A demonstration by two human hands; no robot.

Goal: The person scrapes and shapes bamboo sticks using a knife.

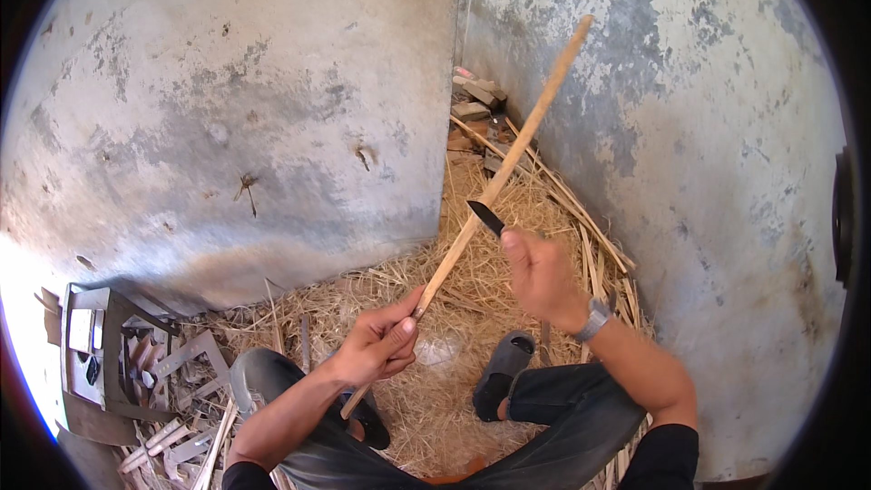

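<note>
Because the dark blade of the knife (485, 216) sits against the long stick (494, 177) just above the fist that steadies it, a slip along the grain could carry the edge down toward the left hand (379, 345), or off the wood toward the knees below; the stick's free end, high in the upper middle of the frame, might also swing if the grip loosens. In the head view, the left hand is wrapped tight around the stick's lower part, left of centre, and the right hand (543, 279), wearing a metal wristwatch (596, 318), is clenched round the knife handle, though the handle itself is hidden, so I judge that from the blade alone. The stick is pale, straight, smooth-looking wood, slanting from lower centre to upper right. Dry straw-coloured shavings (472, 308) lie thick on the floor, loose footing for the dark sandals (502, 372). Rough, blotched plaster walls (272, 109) meet in a corner, with grey wood offcuts (172, 372) at lower left
</note>
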